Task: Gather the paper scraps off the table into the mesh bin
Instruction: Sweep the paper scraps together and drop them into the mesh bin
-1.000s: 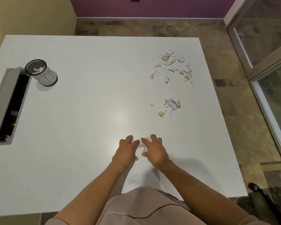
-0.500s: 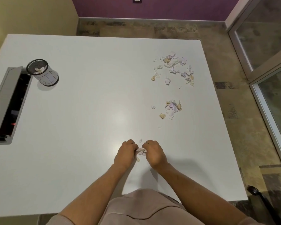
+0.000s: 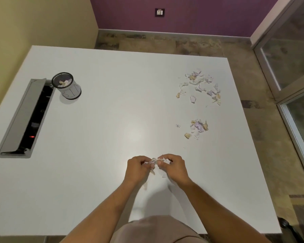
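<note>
Both hands are curled on a small bunch of paper bits – the left hand (image 3: 137, 168) and right hand (image 3: 174, 168) each grip some, close together above the bench (image 3: 112, 120). Far to the left of the grip, the mesh bin (image 3: 67, 85) already has some scraps – two piles (image 3: 199, 85) (image 3: 198, 127) wait up to the right

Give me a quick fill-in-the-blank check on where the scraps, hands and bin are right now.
1. Both hands, left hand and right hand, grip a bunch of paper ____.
2. The mesh bin stands beside the open cable ____ in the table.
3. The bin already holds ____ scraps.
4. ____ scrap piles lie to the person's right.

Missing words: scraps; hatch; some; Two
</note>
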The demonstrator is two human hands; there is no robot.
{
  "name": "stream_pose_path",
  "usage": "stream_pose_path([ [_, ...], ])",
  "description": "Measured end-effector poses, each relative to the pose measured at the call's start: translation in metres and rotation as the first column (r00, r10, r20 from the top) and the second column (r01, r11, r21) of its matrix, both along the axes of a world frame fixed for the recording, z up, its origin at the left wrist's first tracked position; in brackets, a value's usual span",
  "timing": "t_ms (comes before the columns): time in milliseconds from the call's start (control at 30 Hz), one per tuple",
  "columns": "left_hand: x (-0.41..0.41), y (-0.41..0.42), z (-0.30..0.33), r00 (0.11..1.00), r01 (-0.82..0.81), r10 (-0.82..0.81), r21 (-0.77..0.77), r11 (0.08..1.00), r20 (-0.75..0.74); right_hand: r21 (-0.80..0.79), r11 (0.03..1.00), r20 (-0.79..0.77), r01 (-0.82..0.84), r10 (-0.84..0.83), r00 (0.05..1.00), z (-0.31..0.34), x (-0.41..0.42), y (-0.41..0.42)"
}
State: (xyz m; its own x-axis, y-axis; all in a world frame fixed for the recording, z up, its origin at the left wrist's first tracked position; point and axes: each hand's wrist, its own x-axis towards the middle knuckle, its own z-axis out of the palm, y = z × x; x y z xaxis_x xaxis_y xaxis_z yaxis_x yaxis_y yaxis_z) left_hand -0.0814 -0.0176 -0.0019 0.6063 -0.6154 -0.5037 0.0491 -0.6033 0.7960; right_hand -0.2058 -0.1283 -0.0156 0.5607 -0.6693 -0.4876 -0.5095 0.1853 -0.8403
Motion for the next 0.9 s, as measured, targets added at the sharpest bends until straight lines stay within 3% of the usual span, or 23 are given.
stream_pose_path([
  [333, 0.075, 0.022, 0.034, 0.947, -0.271, 0.249, -0.093, 0.958, -0.203, 0.301, 0.950, 0.207, 0.084, -0.151, 0.967, 0.030, 0.083, 0.020],
  [900, 0.295, 0.038, 0.070, 0.887, -0.459, 0.457, -0.216, 0.862, -0.064, 0.358, 0.933, 0.353, -0.032, -0.104, 0.930, 0.072, 0.323, 0.024],
])
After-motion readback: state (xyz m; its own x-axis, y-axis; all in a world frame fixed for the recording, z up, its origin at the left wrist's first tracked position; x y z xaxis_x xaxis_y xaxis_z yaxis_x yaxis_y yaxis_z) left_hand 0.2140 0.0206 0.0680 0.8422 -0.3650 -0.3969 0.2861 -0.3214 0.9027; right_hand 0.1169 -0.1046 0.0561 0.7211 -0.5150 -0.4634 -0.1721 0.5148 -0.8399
